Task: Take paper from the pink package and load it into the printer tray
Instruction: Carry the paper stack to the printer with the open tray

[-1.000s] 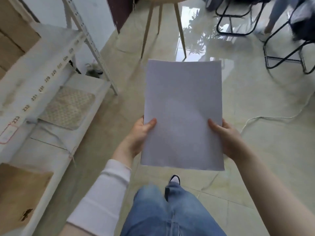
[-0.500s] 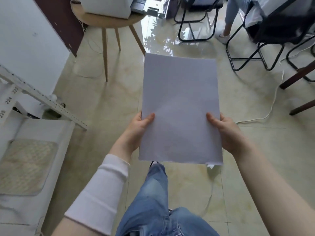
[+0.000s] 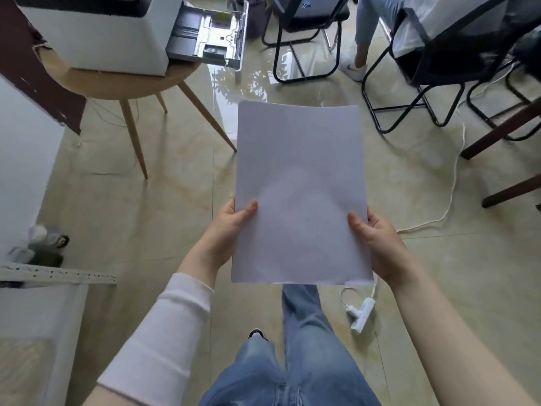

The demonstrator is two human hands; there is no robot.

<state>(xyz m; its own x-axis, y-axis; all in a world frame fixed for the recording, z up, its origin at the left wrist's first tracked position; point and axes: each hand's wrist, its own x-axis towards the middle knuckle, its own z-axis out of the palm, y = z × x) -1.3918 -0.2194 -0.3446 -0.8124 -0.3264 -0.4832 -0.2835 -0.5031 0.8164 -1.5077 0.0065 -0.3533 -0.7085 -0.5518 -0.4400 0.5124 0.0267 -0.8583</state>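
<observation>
I hold a white stack of paper [image 3: 300,194] flat in front of me, above the floor. My left hand [image 3: 227,234] grips its left edge near the bottom, thumb on top. My right hand [image 3: 377,244] grips the right edge the same way. At the top left a white printer [image 3: 99,36] stands on a round wooden table [image 3: 117,83]. Its grey paper tray [image 3: 213,33] is pulled out toward the right and looks empty. The pink package is not in view.
Black metal chairs [image 3: 307,33] stand at the top and top right, with another person's leg and shoe [image 3: 358,64] beside them. A white cable [image 3: 450,183] crosses the tiled floor to a white plug block [image 3: 363,313]. A white shelf frame [image 3: 55,276] is at the left.
The view has swung away from the shelf and forward across the floor; the printer and its open tray came into view at the top left. Both hands keep the same hold on the paper.
</observation>
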